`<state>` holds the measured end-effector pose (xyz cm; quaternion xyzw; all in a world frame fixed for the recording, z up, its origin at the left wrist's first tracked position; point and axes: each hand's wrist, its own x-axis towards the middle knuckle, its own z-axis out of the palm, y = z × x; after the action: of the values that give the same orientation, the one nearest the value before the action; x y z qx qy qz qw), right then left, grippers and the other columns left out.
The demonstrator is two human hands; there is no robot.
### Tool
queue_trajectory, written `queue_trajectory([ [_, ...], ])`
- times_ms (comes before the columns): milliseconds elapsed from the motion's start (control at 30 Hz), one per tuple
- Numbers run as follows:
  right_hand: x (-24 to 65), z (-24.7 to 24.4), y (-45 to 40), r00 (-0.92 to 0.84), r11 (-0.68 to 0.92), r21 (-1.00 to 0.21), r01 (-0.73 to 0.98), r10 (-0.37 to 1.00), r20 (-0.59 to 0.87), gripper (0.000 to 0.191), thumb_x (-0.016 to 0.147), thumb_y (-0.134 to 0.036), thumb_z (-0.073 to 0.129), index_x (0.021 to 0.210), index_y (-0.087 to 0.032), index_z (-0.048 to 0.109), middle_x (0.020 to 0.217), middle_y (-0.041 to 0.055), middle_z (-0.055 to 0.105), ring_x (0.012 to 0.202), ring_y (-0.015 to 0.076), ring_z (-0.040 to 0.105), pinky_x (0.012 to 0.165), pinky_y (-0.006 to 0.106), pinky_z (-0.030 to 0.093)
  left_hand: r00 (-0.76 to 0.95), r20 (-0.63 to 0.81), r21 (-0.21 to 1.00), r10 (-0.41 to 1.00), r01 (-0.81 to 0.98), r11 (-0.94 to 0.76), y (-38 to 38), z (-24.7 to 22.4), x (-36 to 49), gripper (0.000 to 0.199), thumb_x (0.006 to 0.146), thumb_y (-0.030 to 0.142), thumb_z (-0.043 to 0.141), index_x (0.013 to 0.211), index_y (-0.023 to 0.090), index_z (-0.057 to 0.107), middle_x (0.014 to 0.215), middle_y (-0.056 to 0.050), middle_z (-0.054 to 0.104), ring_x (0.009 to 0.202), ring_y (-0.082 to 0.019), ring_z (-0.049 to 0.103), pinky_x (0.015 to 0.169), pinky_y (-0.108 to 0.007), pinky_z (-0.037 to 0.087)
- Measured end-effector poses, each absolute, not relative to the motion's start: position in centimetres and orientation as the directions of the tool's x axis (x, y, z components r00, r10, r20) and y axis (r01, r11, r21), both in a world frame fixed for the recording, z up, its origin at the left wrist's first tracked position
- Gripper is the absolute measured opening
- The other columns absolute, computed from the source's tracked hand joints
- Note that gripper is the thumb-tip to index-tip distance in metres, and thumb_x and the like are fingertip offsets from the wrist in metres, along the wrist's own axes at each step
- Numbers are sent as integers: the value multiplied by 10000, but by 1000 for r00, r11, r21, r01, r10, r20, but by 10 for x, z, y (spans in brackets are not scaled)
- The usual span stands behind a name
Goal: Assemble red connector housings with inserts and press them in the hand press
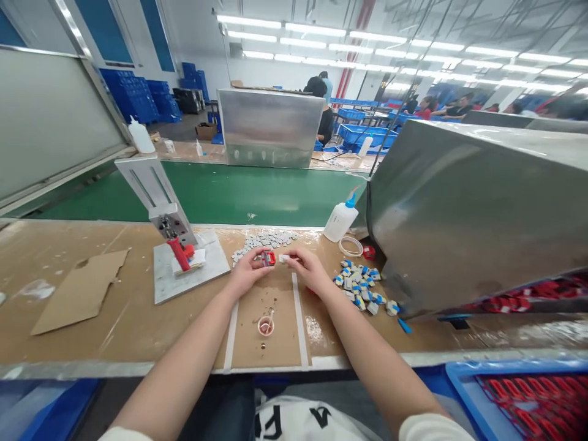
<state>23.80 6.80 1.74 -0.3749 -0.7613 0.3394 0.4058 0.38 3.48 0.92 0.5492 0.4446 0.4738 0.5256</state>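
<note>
My left hand (248, 269) is closed around a small red and grey plastic part (269, 258). Facing it, my right hand (309, 267) pinches a small whitish piece (284, 258), a short gap away from the red part. Just beyond the hands lies a scatter of small flat grey pieces (271, 240). Right of my right hand sits a heap of small grey, blue and yellow blocks (358, 282). Below the hands, a small clear cup (265, 326) with reddish contents stands on the cardboard between two white tape strips.
A hand press (172, 226) with a red handle stands left on a metal plate. A white squeeze bottle (340, 220) stands before a large metal box (459, 214) at right. Behind runs a green belt (257, 193). A blue tray (468, 386) holds red parts at lower right.
</note>
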Motion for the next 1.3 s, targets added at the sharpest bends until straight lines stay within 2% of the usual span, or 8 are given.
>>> queue_trajectory([
  [167, 230, 14, 64, -383, 483, -761, 433, 863, 330, 431, 1087, -531, 482, 900, -203, 689, 802, 69, 721, 750, 209, 691, 783, 346, 558, 158, 53, 995, 986, 74, -65, 36, 5, 8, 617, 791, 427, 896, 1328, 244, 653, 1323, -107, 717, 880, -202, 767, 783, -324, 620],
  [333, 255, 40, 15, -429, 664, -537, 520, 747, 507, 306, 1099, -397, 476, 1154, -223, 722, 1166, 146, 752, 1096, 275, 697, 956, 412, 538, 92, 53, 996, 994, 69, -59, 41, -1, 7, 613, 764, 371, 900, 1296, 215, 638, 1268, -103, 722, 807, -154, 746, 725, -273, 596],
  [500, 307, 3, -95, -601, 789, -598, 139, 547, 582, 234, 1070, -336, 477, 1044, -249, 692, 855, 75, 717, 778, 230, 661, 728, 379, 519, 122, 72, 992, 990, 95, -84, 46, -8, 6, 598, 749, 334, 910, 1285, 234, 665, 1247, -92, 739, 741, -134, 725, 690, -266, 588],
  [600, 326, -34, -155, -697, 514, -849, 120, 653, 297, 400, 1115, -406, 383, 814, -240, 589, 680, 29, 608, 613, 184, 572, 590, 326, 445, 166, 83, 991, 983, 87, -99, 47, -9, 8, 595, 741, 312, 914, 1279, 239, 670, 1208, -86, 746, 728, -145, 724, 692, -291, 602],
  [700, 334, -52, -176, -661, 241, -924, 298, 750, -18, 460, 1127, -463, 396, 746, -232, 512, 689, 17, 572, 636, 166, 554, 600, 295, 431, 189, 90, 993, 978, 52, -102, 47, -7, 9, 595, 730, 310, 917, 1266, 237, 670, 1158, -78, 750, 705, -152, 720, 672, -300, 607],
  [900, 337, -52, -157, -758, 424, -820, 383, 652, -17, 408, 1095, -382, 457, 770, -209, 632, 749, 33, 642, 691, 162, 555, 665, 290, 388, 152, 95, 988, 984, 110, -112, 48, -2, 7, 637, 727, 379, 927, 1274, 220, 642, 1121, -80, 748, 723, -180, 750, 625, -291, 601],
  [1067, 358, -85, -148, -452, 202, -546, 813, 809, -374, 296, 1023, -411, 631, 876, -214, 797, 820, 51, 760, 714, 178, 619, 655, 266, 376, 175, 157, 970, 972, 160, -185, 52, -2, 8, 769, 668, 522, 996, 1262, 215, 615, 1065, -35, 750, 743, -171, 733, 657, -332, 622],
  [1300, 414, -125, -150, -148, -62, -555, 830, 934, -325, 347, 1074, -394, 554, 1252, -231, 804, 1201, 71, 810, 1043, 231, 720, 837, 270, 461, 47, 171, 907, 984, 383, -176, 51, 7, 16, 944, 581, 740, 970, 1261, 257, 528, 1073, 112, 728, 764, -89, 688, 682, -307, 649],
])
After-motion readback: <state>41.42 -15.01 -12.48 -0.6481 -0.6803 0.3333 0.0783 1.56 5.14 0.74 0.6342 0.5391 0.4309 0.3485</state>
